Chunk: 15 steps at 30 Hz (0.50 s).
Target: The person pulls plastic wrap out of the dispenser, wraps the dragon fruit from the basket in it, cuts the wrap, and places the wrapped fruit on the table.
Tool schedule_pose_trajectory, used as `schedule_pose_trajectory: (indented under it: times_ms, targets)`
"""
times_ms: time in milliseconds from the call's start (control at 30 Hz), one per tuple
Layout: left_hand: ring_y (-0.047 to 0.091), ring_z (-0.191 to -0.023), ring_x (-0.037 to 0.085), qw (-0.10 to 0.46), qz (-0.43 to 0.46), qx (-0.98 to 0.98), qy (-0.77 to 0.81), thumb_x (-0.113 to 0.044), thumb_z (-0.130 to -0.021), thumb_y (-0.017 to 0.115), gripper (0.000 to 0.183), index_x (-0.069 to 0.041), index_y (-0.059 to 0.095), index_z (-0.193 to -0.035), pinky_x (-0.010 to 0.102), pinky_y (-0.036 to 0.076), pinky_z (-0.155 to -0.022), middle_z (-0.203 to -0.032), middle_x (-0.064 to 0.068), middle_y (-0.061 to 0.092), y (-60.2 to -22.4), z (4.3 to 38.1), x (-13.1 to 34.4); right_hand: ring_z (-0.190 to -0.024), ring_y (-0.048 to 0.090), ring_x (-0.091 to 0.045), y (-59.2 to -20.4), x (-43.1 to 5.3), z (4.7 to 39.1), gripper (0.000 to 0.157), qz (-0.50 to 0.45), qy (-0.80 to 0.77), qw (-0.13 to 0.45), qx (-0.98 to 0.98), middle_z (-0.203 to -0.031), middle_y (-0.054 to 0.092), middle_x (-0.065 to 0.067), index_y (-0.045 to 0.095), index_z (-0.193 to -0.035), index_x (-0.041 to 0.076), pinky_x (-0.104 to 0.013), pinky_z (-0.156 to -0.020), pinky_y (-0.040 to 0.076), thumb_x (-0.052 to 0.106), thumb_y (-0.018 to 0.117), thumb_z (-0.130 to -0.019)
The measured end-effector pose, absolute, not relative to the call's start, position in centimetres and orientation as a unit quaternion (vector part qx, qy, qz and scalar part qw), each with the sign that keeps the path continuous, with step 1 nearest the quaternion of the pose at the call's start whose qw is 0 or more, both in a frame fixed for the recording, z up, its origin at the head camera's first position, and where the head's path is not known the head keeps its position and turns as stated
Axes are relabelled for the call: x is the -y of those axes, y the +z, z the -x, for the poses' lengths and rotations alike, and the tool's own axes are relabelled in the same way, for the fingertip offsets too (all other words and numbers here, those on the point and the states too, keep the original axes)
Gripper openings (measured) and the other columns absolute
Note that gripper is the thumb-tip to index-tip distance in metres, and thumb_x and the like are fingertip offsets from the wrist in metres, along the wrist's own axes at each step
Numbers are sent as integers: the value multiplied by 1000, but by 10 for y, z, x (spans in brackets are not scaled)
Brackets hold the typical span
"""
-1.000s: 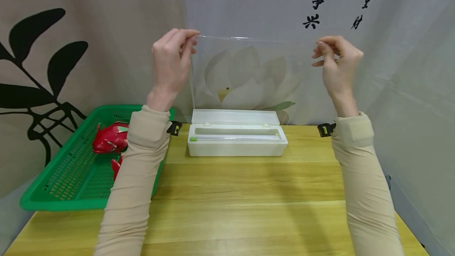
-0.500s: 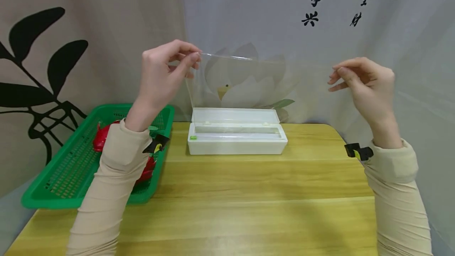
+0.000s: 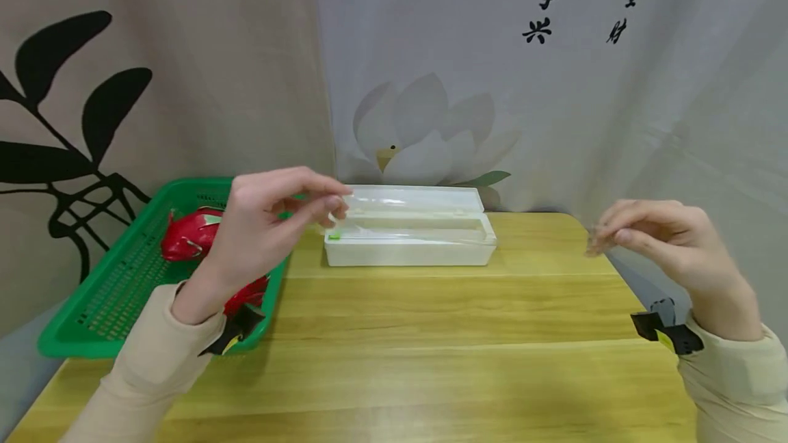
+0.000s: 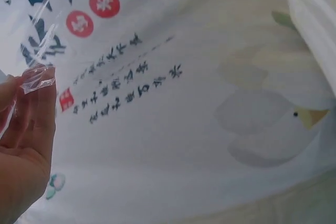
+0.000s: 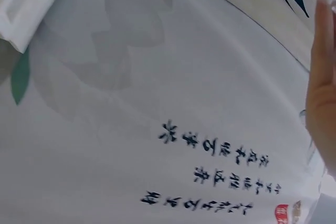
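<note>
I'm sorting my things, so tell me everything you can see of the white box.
The white box is long, low and plastic-looking. Its lid stands open at the back, and a small green tab sits at the front's left end. It rests on the wooden table near the back edge. Clear film shows across it; whether they touch is unclear.

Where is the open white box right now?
In the head view, the white box sits around mid-frame near the far edge of the wooden table, to the right of the green basket.
</note>
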<state>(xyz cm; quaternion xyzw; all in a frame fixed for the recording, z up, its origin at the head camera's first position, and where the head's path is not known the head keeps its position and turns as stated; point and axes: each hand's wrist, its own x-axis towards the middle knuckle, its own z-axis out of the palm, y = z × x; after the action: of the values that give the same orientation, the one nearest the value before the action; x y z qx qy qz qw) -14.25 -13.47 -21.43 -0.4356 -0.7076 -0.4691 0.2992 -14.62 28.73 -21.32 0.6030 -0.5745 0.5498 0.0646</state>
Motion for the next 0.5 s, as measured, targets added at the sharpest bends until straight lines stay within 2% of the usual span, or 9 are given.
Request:
schedule_pose_trajectory:
  times_ms: [167,333,433,500]
  targets:
    - [66,-71,5,233,469,692,-497,11,-75,70,21,1,70,-94,18,55,-63,-80,11,70,-238,122,141,-100,61,-26,-231,-282,138,21,-650,542,-11,532,-108,66,-21,56,-105,-22,-28,-85,50,-16,41,-92]
    - [66,-71,4,155,465,712,-503,15,-73,70,28,-4,69,-94,18,55,-61,-81,7,71,-262,105,150,-86,55,-25,-256,-282,133,21,-666,518,-85,530,-98,61,-17,57,-104,-12,-32,-68,46,-15,41,-92]
    - [64,-70,5,102,487,711,-497,11,-77,69,27,-10,68,-94,17,54,-61,-83,3,71,-279,100,155,-81,55,-22,-275,-283,131,19,-673,495,-124,535,-91,57,-16,56,-103,-7,-31,-64,47,-14,43,-91]
    - [64,-75,6,55,512,703,-490,9,-79,68,27,-13,67,-95,18,55,-64,-88,2,70,-292,97,158,-80,58,-21,-288,-286,130,20,-673,477,-144,547,-90,59,-15,57,-103,-4,-29,-66,50,-13,45,-90]
